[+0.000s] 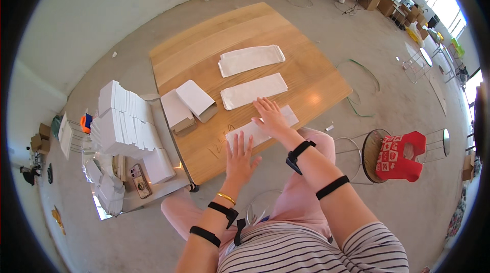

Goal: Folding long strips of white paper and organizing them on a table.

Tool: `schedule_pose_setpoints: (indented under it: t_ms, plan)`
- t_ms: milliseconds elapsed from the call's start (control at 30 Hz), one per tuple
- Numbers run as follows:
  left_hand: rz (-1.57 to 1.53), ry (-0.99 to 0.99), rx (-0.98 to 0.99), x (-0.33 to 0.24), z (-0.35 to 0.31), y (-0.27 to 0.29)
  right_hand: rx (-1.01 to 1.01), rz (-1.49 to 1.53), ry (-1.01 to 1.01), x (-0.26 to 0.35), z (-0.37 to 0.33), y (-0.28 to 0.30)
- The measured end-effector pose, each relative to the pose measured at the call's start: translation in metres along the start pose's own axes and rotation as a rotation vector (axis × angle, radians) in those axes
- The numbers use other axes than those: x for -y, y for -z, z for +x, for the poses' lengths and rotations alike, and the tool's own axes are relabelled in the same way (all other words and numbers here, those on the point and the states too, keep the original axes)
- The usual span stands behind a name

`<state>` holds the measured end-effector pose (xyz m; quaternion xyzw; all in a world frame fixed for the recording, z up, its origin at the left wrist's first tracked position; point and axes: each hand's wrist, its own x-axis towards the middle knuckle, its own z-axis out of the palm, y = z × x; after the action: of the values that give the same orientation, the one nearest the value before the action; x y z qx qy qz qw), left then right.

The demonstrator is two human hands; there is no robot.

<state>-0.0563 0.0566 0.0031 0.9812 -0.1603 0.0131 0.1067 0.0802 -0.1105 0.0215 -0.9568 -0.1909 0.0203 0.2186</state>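
Note:
A long, flat white paper piece lies near the front edge of the wooden table. My left hand is at its left end, fingers stretched out and apart, palm down. On its upper side lies my right hand, also flat with the fingers extended. Neither hand grips anything. Beyond them lie two white stacks of flat paper pieces, a middle stack and a far stack. Whether the near piece is a single sheet or several layers, I cannot tell.
Two bundles of folded white cardboard sit at the table's left. Beside it, a metal cart carries tall white stacks and a phone. A red bag rests on a stool at right. People sit in the far background.

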Motion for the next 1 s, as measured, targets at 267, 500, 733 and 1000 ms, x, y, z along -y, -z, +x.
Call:
schedule_pose_setpoints:
  t_ms: [267, 500, 733, 1000]
  plan:
    - [-0.135, 0.096, -0.048, 0.016, -0.038, 0.018, 0.083, -0.191, -0.065, 0.009, 0.043, -0.031]
    - [-0.298, 0.199, -0.158, 0.037, -0.031, 0.019, 0.121, -0.148, -0.046, 0.022, 0.036, -0.022]
    - [-0.429, 0.214, -0.201, 0.03, -0.019, 0.024, -0.036, -0.049, 0.028, 0.026, 0.033, -0.016]
    - [-2.025, 0.841, -0.268, 0.041, -0.01, 0.052, -0.046, 0.301, 0.548, 0.125, -0.067, -0.017]
